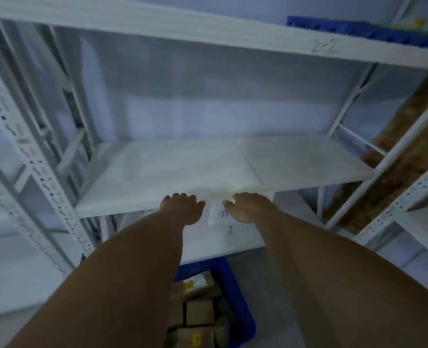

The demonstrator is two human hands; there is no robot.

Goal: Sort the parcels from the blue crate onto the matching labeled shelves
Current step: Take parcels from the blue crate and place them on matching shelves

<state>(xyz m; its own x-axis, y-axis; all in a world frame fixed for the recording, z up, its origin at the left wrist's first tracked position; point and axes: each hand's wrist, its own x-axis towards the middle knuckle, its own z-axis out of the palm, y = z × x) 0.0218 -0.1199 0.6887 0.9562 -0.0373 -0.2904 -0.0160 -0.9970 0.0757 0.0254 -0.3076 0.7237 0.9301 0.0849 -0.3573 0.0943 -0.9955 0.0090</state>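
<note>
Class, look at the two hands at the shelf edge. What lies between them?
A white parcel with dark handwriting lies between the left hand and right hand, at the shelf edge; the head view shows it.

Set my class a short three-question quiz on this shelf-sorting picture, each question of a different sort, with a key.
1. True or false: the blue crate on the floor holds cardboard parcels.
2. Where is the white parcel? A) inside the crate. B) at the front edge of the middle shelf, held between the left hand and the right hand. C) lying on the floor.
3. Fill in: the handwritten label on the front edge of the upper shelf reads ____.

Key: 1 true; 2 B; 3 "2-2".
</note>
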